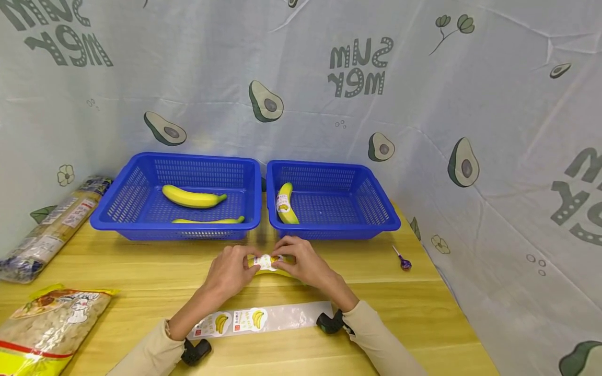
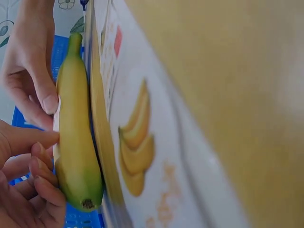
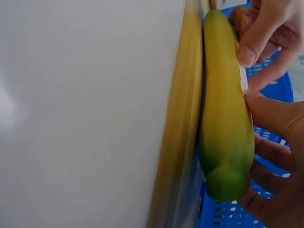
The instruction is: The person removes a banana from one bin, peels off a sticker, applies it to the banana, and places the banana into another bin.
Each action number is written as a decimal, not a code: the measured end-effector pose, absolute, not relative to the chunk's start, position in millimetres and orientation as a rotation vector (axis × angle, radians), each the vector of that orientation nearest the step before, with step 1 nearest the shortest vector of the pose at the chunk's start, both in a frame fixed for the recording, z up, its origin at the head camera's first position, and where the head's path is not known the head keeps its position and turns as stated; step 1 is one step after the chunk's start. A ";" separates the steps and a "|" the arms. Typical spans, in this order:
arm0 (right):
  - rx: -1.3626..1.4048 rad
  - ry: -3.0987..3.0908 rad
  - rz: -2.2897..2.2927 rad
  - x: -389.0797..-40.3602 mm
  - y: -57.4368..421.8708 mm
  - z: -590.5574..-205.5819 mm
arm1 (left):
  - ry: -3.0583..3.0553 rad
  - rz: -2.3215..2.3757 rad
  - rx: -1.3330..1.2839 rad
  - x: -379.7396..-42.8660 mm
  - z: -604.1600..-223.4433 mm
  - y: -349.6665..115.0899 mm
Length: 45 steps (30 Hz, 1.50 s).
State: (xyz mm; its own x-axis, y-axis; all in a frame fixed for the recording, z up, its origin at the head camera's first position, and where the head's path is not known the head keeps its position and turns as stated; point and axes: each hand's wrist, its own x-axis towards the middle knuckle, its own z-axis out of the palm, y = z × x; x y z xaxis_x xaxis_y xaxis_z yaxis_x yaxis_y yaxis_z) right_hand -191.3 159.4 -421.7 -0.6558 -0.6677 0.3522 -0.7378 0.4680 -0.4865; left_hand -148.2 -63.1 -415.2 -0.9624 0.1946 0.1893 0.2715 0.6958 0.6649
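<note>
A yellow banana [image 1: 278,272] with green ends lies crosswise on the table, in front of the baskets. On its upper side is a white sticker [image 1: 264,262] with a banana picture. My left hand [image 1: 229,269] holds the banana at its left part, thumb and index finger at the sticker's left end. From the other side my right hand [image 1: 307,261] holds the banana, its thumb and fingertips on the sticker's right end. In the right wrist view only the sticker's thin edge [image 3: 243,78] shows beside the thumbs. A backing strip [image 1: 296,316] with banana stickers lies below the wrists.
The left blue basket [image 1: 176,227] holds two bananas [image 1: 193,198]. In the right blue basket [image 1: 336,230] lies a stickered banana [image 1: 288,209]. A lollipop [image 1: 405,263] lies at right; a snack bag [image 1: 51,324] and a long noodle pack [image 1: 56,230] are at left.
</note>
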 end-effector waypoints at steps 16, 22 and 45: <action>1.242 -2.764 0.875 -194.4 168.1 -414.5 | -2.985 -0.943 -0.270 -148.7 -406.6 -74.0; 1.265 -2.776 0.856 -194.9 170.4 -412.8 | -3.013 -0.918 -0.278 -148.5 -404.6 -76.2; 1.313 -2.903 1.038 -195.1 174.9 -404.3 | -3.047 -0.944 -0.320 -145.5 -403.2 -74.4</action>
